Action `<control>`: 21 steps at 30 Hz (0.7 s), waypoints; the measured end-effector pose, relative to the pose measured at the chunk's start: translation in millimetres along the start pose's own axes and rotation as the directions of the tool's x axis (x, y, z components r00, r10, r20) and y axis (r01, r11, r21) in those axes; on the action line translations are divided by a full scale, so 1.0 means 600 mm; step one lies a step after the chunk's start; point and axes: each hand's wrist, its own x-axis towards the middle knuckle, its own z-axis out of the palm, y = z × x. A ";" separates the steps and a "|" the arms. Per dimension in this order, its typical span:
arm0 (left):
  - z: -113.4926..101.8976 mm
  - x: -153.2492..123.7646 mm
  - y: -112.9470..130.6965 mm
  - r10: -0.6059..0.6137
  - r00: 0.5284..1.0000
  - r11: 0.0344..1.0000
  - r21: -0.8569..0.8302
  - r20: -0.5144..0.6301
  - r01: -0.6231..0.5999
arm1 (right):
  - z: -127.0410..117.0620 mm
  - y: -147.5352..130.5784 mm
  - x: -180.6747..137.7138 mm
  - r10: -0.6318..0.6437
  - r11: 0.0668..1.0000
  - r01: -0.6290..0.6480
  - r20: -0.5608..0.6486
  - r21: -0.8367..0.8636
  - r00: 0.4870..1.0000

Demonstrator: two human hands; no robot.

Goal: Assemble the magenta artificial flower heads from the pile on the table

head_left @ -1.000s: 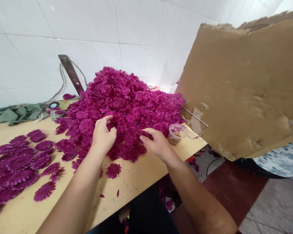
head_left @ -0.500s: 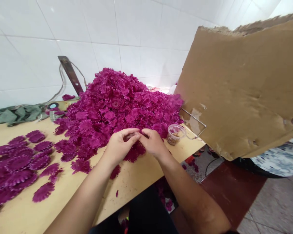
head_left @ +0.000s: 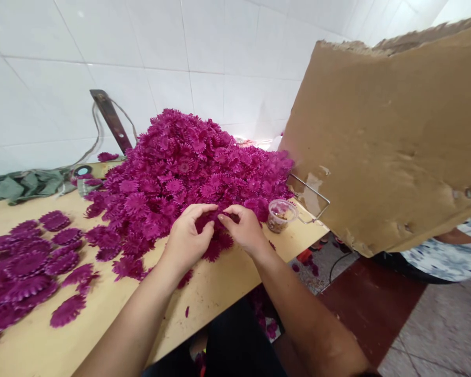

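Observation:
A tall heap of magenta artificial flower heads [head_left: 180, 162] rises in front of both hands. My left hand [head_left: 188, 233] is at the near edge of the heap, its thumb and fingers apart in a curve. Just right of it, my right hand [head_left: 245, 228] has thumb and forefinger close together in a pinch. Whatever lies between those fingertips blends into the magenta behind and cannot be made out. Below the hands, a loose flower head [head_left: 217, 247] lies on the table [head_left: 208, 293].
Flat magenta flower pieces [head_left: 27, 267] lie in stacks at the left. A clear plastic cup [head_left: 280, 215] with small brownish bits stands right of my hands, near a bent wire [head_left: 317, 196]. A large cardboard sheet [head_left: 384, 136] leans at right; a person's patterned clothing [head_left: 447, 254] shows below.
The fingertips of my two hands have drawn slightly apart. My left thumb has moved down and away from its fingers. The view has shifted a little.

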 end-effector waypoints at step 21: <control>0.015 0.017 -0.001 -0.352 0.933 0.830 -0.436 0.078 0.349 | 0.011 -0.004 -0.005 0.089 0.935 -0.113 0.087 0.336 0.992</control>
